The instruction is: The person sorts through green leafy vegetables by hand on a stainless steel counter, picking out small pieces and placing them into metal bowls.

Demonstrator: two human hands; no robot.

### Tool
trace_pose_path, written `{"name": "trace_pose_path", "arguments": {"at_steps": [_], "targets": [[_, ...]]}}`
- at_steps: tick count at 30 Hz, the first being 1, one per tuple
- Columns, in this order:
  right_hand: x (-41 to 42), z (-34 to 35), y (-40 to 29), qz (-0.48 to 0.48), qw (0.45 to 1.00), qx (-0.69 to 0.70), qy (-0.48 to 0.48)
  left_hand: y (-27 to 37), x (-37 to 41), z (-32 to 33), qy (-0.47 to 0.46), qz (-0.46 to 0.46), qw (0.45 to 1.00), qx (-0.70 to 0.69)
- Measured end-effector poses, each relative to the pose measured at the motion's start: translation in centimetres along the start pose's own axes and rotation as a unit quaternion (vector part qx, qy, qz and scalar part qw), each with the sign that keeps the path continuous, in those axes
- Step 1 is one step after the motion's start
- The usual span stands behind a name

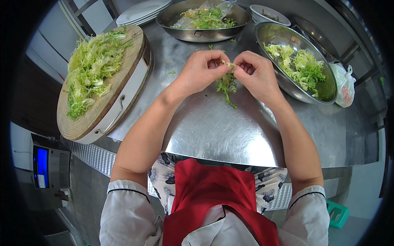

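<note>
My left hand (204, 69) and my right hand (257, 73) meet above the steel table, both pinching one sprig of frisée lettuce (227, 84) that hangs down between them. A heap of frisée (92, 69) lies on a thick round wooden chopping block (72, 127) at the left. To the right of my right hand, a tilted steel bowl (327, 95) holds more frisée (304, 67). Beyond my hands stands a wide steel basin (200, 35) with frisée scraps (209, 18) and clear plastic in it.
Stacked white plates (143, 10) stand at the back left, a white bowl (271, 15) at the back right. A tied plastic bag (344, 84) sits beside the tilted bowl. The steel table's (215, 132) near edge runs before my red apron. Small leaf bits lie near the basin.
</note>
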State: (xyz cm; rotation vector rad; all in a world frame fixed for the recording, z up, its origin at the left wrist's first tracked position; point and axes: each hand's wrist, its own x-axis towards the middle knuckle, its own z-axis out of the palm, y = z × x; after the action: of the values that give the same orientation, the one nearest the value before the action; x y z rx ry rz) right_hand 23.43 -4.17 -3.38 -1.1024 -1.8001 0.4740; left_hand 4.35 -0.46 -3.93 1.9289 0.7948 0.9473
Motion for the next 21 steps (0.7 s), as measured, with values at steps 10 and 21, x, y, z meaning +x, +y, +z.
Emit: {"name": "trace_pose_path", "arguments": {"at_steps": [10, 21], "targets": [[0.7, -1.1, 1.3, 0.090, 0.981, 0.174, -0.016, -0.3, 0.3, -0.8, -0.053, -0.035, 0.989, -0.137], [6.2, -1.5, -2.7, -0.080, 0.990, 0.057, 0.104, -0.6, 0.7, -3.1, 0.082, -0.119, 0.901, -0.409]]}}
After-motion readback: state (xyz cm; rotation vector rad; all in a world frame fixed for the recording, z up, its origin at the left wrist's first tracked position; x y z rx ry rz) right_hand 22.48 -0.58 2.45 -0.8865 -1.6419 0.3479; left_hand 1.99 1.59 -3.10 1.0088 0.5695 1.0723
